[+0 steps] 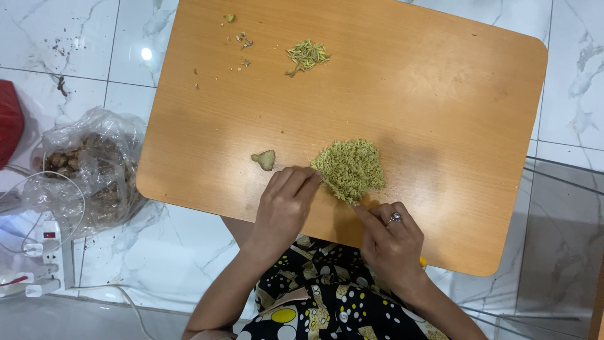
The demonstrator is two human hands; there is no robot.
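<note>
A heap of finely minced yellow-green ginger (pixel 350 169) lies on the orange-brown wooden board (pixel 440 94), near its front edge. My left hand (pixel 284 203) rests palm down, its fingertips touching the heap's left side and holding nothing. My right hand (pixel 393 242), with a ring on one finger, is curled at the heap's lower tip. A yellow end of a tool (pixel 423 260) sticks out under its wrist; the rest of the tool is hidden. A small peeled ginger piece (pixel 265 159) sits just left of my left hand.
A little pile of thin ginger strips (pixel 306 55) and some scraps (pixel 239 38) lie at the board's far side. On the white marble floor to the left are a clear plastic bag of ginger roots (pixel 88 167), a white power strip (pixel 38 255) and something red (pixel 9 129).
</note>
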